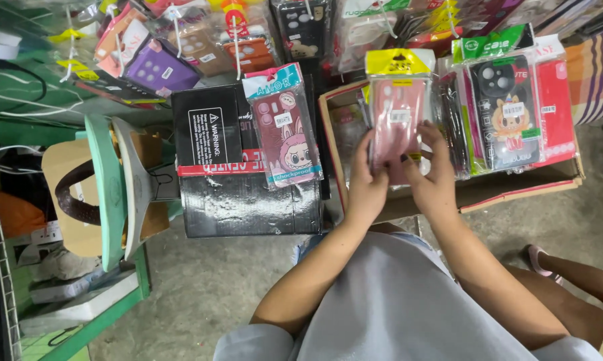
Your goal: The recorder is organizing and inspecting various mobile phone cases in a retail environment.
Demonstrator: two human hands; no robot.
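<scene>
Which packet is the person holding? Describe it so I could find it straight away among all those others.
Start at the open cardboard box in front of the person, packed with upright phone cases. Both hands, left hand and right hand, hold one packet over its left part. It is a plain pink case in a clear bag with a yellow header, while its neighbours show cartoon figures.

This is a small shop or market stall selling phone accessories. Dozens of phone cases in clear plastic sleeves with coloured card headers (285, 127) hang and lie packed together, many sorted upright in an open brown cardboard box (515, 190). A black carton sealed with red tape (245, 194) serves as a display surface on the bare concrete floor (201, 287), beside a green painted shelf frame (107, 314).
</scene>
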